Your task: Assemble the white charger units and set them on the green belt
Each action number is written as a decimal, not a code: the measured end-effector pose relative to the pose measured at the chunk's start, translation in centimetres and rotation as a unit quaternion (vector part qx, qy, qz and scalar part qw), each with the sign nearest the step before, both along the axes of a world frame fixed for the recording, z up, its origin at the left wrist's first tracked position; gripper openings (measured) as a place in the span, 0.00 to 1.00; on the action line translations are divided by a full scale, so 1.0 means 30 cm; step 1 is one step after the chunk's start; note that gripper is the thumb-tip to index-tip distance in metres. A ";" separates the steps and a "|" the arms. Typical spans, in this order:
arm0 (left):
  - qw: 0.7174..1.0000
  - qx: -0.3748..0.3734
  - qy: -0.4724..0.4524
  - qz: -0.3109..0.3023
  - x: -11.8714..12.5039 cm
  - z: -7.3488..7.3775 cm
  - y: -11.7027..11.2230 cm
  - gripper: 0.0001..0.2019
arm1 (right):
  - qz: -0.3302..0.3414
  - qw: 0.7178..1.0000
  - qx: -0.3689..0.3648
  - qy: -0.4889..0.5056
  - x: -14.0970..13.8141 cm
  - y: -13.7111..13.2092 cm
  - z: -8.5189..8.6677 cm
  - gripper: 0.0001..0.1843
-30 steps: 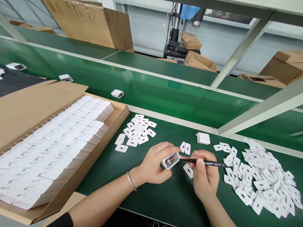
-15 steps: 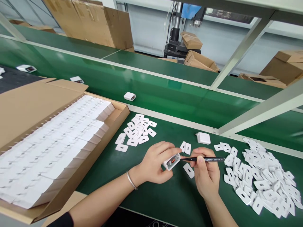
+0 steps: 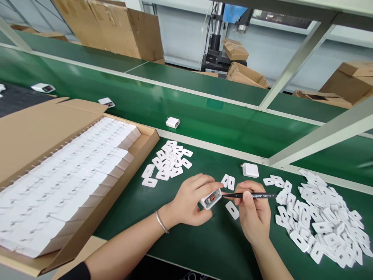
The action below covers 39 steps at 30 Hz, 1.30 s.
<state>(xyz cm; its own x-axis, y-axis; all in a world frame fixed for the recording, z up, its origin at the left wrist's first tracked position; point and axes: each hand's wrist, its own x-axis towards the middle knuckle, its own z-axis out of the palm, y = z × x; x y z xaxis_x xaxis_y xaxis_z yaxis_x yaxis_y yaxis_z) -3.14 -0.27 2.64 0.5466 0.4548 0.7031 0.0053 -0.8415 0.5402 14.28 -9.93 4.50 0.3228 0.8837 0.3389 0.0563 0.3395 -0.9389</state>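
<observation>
Three chargers [image 3: 173, 123] slide rightward along the belt [image 3: 218, 120] — the open casing [image 3: 211, 200] stays put, gripped by the left hand [image 3: 194, 200], work unbroken. I see the right hand [image 3: 253, 212] pinching tweezers [image 3: 264, 195] at the casing's mouth.

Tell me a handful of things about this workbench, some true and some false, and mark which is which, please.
1. The right hand holds black tweezers. True.
2. The left hand is empty. False: it holds a white case.
3. An orange part shows inside the case. True.
4. The silver bracelet is on the right wrist. False: it is on the left wrist.
5. The bigger pile of white plates lies right of both hands. True.
</observation>
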 end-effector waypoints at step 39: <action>1.000 -0.020 0.017 -0.006 0.001 -0.008 0.000 0.31 | -0.017 0.998 -0.002 -0.054 0.012 0.000 -0.008 0.08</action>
